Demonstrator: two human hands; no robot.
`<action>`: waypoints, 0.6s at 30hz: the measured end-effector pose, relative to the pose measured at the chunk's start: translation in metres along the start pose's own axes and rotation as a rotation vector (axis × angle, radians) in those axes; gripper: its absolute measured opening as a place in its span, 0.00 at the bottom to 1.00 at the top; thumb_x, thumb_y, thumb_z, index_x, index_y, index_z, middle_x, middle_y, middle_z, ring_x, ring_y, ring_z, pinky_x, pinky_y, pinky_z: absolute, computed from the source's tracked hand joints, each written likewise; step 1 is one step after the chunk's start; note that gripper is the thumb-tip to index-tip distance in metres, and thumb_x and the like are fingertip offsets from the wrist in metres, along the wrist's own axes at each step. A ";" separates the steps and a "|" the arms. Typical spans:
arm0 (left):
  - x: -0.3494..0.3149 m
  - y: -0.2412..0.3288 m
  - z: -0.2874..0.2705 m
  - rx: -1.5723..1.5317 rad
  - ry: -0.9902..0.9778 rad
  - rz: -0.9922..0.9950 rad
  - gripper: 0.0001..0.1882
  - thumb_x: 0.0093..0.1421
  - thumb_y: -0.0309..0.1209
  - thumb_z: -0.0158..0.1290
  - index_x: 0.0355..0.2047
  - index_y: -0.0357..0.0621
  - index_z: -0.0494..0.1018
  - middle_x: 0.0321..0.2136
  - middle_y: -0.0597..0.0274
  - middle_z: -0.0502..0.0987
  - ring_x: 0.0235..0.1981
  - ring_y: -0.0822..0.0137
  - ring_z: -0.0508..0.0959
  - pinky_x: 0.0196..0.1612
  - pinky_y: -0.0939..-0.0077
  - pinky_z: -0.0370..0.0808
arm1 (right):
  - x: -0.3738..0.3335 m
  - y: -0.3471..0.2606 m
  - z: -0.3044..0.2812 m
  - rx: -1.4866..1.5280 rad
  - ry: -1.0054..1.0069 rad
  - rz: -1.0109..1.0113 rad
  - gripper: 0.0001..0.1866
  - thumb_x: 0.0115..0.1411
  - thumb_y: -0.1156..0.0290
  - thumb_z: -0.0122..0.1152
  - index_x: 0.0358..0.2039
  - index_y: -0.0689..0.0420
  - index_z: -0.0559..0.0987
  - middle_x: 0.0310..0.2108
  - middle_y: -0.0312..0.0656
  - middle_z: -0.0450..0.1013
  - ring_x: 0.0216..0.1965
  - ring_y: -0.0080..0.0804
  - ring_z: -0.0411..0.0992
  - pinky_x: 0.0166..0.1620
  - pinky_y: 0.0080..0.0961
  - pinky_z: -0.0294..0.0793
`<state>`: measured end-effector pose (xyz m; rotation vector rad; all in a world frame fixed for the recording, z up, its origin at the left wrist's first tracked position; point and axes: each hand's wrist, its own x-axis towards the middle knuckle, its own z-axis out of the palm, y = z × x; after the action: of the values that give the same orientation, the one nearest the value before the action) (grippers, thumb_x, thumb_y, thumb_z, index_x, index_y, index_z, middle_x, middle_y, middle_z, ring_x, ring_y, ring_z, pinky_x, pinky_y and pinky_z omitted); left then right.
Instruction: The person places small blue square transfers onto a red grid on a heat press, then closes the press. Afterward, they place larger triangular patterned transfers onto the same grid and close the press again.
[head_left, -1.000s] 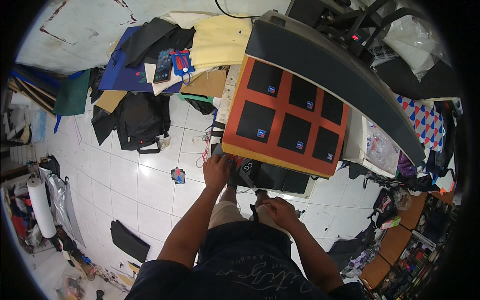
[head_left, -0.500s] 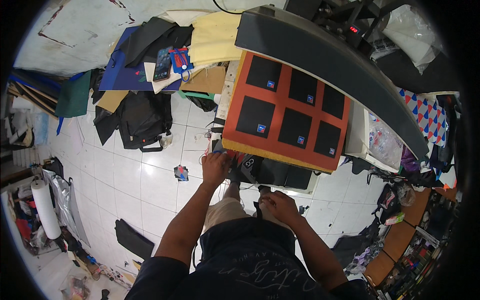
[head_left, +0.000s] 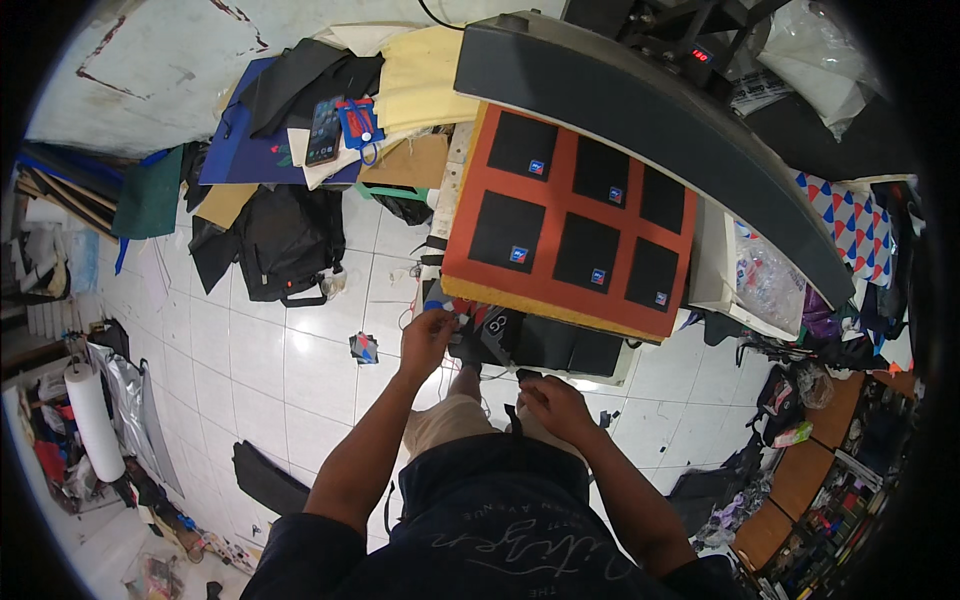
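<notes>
Just below the front left corner of a heat press's orange pad (head_left: 560,195), my left hand (head_left: 428,338) is closed, fingertips pinched together. A small pale piece shows by those fingertips, too small to name. My right hand (head_left: 558,408) is held low in front of my thigh, fingers curled, with a small dark bit at the fingertips that I cannot make out. Several black fabric squares (head_left: 508,225) lie in rows on the pad, each with a small blue and red logo patch near a corner. The press's dark upper plate (head_left: 640,130) is swung up, partly covering the far right squares.
Black sheets and a dark box-like piece (head_left: 545,345) sit under the pad's front edge. A phone (head_left: 324,130) rests on cloths at the back left. On the floor are a black bag (head_left: 290,240) and small patterned pieces (head_left: 364,348). A white bin (head_left: 715,270) stands right.
My left hand has drawn slightly down and back from the pad's corner, and the pale piece now shows by its fingertips. The right hand has risen slightly. The squares on the pad keep their places.
</notes>
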<state>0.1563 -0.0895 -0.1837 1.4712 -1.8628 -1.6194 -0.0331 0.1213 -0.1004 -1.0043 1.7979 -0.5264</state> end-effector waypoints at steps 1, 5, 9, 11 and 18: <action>-0.007 0.005 0.000 -0.171 -0.010 -0.081 0.10 0.62 0.30 0.59 0.41 0.37 0.79 0.31 0.57 0.83 0.34 0.70 0.82 0.40 0.73 0.77 | 0.003 -0.003 -0.001 0.020 0.004 0.002 0.14 0.66 0.59 0.58 0.45 0.53 0.81 0.37 0.44 0.76 0.37 0.40 0.78 0.44 0.34 0.76; -0.038 0.070 -0.005 -0.455 -0.135 -0.206 0.14 0.63 0.28 0.58 0.46 0.31 0.77 0.34 0.58 0.82 0.36 0.72 0.80 0.43 0.77 0.76 | 0.024 -0.041 -0.018 0.227 0.115 -0.122 0.12 0.65 0.63 0.61 0.45 0.55 0.81 0.36 0.43 0.75 0.34 0.37 0.77 0.40 0.31 0.76; -0.058 0.107 0.007 -0.522 -0.134 -0.206 0.13 0.63 0.26 0.58 0.46 0.32 0.78 0.35 0.58 0.83 0.36 0.72 0.81 0.39 0.78 0.75 | 0.040 -0.078 -0.040 0.295 0.288 -0.222 0.11 0.63 0.68 0.64 0.42 0.59 0.81 0.35 0.42 0.76 0.32 0.31 0.77 0.37 0.27 0.75; -0.063 0.124 0.014 -0.529 -0.137 -0.186 0.13 0.63 0.26 0.58 0.46 0.32 0.78 0.35 0.58 0.83 0.36 0.72 0.81 0.39 0.78 0.76 | 0.042 -0.084 -0.055 0.241 0.259 -0.212 0.11 0.63 0.68 0.64 0.42 0.61 0.80 0.35 0.41 0.76 0.33 0.27 0.76 0.36 0.25 0.75; -0.067 0.141 0.044 -0.574 -0.205 -0.128 0.12 0.64 0.26 0.58 0.46 0.33 0.77 0.39 0.57 0.82 0.39 0.69 0.81 0.44 0.75 0.78 | 0.025 -0.070 -0.077 0.217 0.249 -0.171 0.11 0.63 0.63 0.64 0.39 0.57 0.81 0.34 0.42 0.76 0.34 0.36 0.78 0.40 0.31 0.76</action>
<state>0.0838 -0.0297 -0.0520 1.2200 -1.2358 -2.1947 -0.0786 0.0551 -0.0296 -0.9794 1.8307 -0.9674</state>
